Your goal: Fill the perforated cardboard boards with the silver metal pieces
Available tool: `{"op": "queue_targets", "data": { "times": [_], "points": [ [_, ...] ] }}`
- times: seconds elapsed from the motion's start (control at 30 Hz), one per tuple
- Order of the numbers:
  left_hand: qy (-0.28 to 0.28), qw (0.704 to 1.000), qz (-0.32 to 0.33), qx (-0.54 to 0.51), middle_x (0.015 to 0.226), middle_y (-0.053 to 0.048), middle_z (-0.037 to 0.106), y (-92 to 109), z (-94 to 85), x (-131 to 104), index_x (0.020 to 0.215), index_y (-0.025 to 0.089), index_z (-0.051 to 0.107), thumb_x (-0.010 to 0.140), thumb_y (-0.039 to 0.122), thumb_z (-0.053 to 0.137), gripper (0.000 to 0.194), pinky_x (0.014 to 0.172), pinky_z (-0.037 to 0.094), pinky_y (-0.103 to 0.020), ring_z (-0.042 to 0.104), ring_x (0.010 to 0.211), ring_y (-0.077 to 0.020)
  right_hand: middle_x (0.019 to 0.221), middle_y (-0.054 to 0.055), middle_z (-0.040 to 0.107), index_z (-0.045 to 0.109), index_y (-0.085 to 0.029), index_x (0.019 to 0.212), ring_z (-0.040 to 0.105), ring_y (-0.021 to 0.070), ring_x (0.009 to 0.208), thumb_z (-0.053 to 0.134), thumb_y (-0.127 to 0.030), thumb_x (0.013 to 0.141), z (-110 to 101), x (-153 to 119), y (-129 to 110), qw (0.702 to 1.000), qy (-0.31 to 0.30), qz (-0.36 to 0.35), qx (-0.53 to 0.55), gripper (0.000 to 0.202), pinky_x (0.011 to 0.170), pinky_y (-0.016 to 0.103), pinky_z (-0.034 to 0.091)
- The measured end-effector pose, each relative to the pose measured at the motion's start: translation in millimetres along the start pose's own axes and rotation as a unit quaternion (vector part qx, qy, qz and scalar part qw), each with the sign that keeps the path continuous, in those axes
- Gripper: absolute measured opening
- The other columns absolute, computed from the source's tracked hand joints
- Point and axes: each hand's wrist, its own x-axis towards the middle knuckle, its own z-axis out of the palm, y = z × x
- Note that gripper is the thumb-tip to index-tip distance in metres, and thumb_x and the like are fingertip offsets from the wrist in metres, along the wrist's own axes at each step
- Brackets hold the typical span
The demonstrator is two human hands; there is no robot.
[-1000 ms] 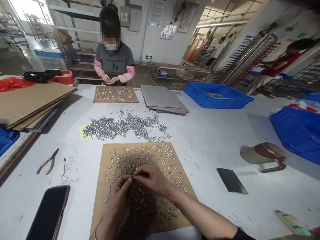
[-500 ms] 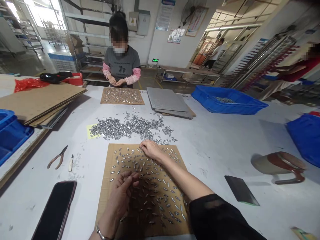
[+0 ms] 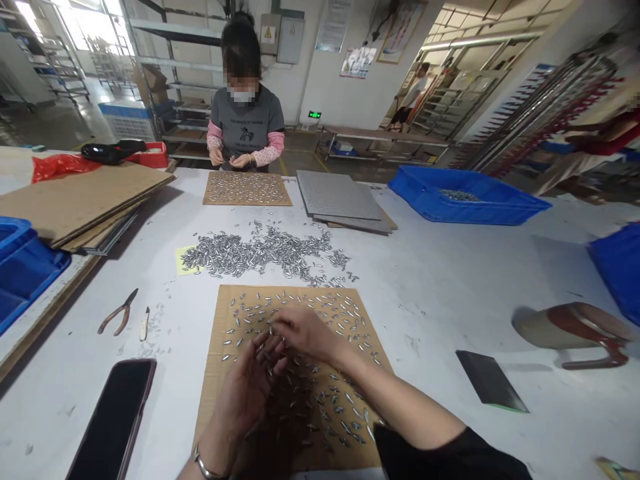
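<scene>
A brown cardboard sheet (image 3: 213, 400) lies before me, with many small spindle-shaped metal pieces (image 3: 345, 400) spread over it in loose rows. Above its left half, my left hand (image 3: 253, 380) is turned palm up with curled fingers, and a few of the metal pieces seem to rest in them. My right hand (image 3: 305, 333) meets the left fingertips, its thumb and fingers pinched at a small shiny piece, partly hidden. Just beyond the sheet lies a heap of the same metal pieces (image 3: 260, 253), with a yellow paper (image 3: 184, 261) under its left end.
Pliers (image 3: 119, 317), a small knife (image 3: 145, 327) and a phone (image 3: 115, 417) lie on the left. To the right are a lidded mug (image 3: 570, 327) and a dark plate (image 3: 490, 380). A co-worker (image 3: 246, 120) stands across the table near grey sheets (image 3: 340, 193) and a blue bin (image 3: 465, 207).
My right hand has come back from the sheet's far edge to the left hand's fingertips. The left hand's fingers have opened slightly. The view has shifted a little.
</scene>
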Motion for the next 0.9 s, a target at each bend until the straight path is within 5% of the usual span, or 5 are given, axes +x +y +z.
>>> {"op": "queue_targets", "data": {
  "times": [0.1,0.27,0.4,0.53,0.9],
  "points": [
    [-0.021,1.000,-0.012,0.015,0.116,-0.010,0.073,0,4.3,-5,0.119,0.020,0.072,0.087,0.048,0.074,0.043,0.094,0.054,-0.037,0.067,0.110,-0.0257,0.095,0.006,0.070,0.074,-0.021,0.096,0.061,0.0194,0.090,0.055,-0.021,0.098,12,-23,-29,0.994,-0.045,-0.080,-0.053,0.019,0.084,0.033,0.045],
    [-0.046,0.998,-0.033,0.029,0.104,-0.009,0.075,-5,6.1,-7,0.119,0.019,0.072,0.086,0.050,0.073,0.046,0.093,0.054,-0.038,0.069,0.102,-0.0260,0.090,0.007,0.069,0.069,-0.018,0.088,0.060,0.0193,0.084,0.059,-0.013,0.088,12,-34,-42,0.990,-0.096,-0.050,-0.087,0.011,0.079,0.032,0.043],
    [-0.035,0.999,-0.016,0.031,0.110,-0.010,0.076,-8,-0.1,-1,0.115,0.015,0.073,0.089,0.036,0.071,0.033,0.094,0.055,-0.035,0.070,0.106,-0.0248,0.084,0.001,0.070,0.068,-0.019,0.089,0.062,0.0147,0.074,0.057,-0.012,0.086,-5,-19,-25,0.997,-0.057,0.036,0.025,0.013,0.069,0.025,0.042],
    [0.022,0.999,0.021,0.042,0.109,-0.012,0.077,-6,-5.9,4,0.097,0.013,0.076,0.073,0.003,0.070,0.027,0.095,0.055,-0.030,0.071,0.109,-0.0236,0.079,0.002,0.069,0.067,-0.018,0.088,0.060,0.0156,0.073,0.053,-0.016,0.093,-18,9,1,0.989,0.041,0.136,-0.034,0.015,0.070,0.026,0.041],
    [0.030,0.998,0.031,0.050,0.102,-0.009,0.077,-4,-7.4,5,0.088,0.016,0.077,0.076,-0.001,0.070,0.022,0.084,0.059,-0.022,0.074,0.097,-0.0177,0.105,0.017,0.073,0.075,-0.016,0.101,0.065,0.0257,0.102,0.050,-0.016,0.098,23,51,25,0.943,-0.093,0.094,-0.307,0.025,0.088,0.033,0.041]
  ]
}}
